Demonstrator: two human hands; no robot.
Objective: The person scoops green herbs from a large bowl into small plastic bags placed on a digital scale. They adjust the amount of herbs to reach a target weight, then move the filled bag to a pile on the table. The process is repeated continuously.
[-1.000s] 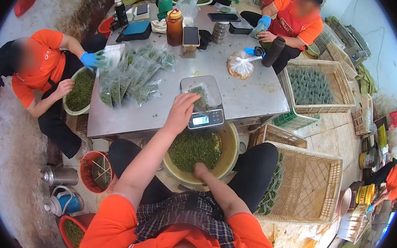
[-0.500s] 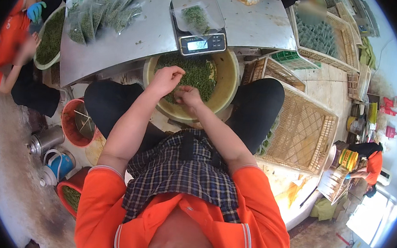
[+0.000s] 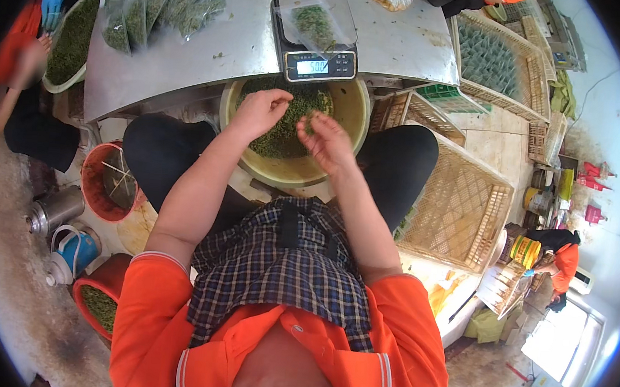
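Note:
A wide yellow basin holds a mass of small green pieces like peppercorns, between my knees. My right hand is over the basin's right part, palm turned up, with a small pinch of the green pieces at its fingertips. My left hand hovers over the left side, thumb and fingers pressed together; what they hold, if anything, is hidden. Beyond the basin a digital scale stands at the metal table's edge. On its pan lies a clear plastic bag with green pieces inside.
Several filled clear bags lie on the metal table, left of the scale. A crate of packed bags is at the far right, with a plastic crate near my right knee. Red buckets stand left. Co-workers work nearby.
My right hand has risen out of the green pieces and turned palm up, with a few at its fingertips. The left hand stays nearly in place. The whole view has shifted slightly.

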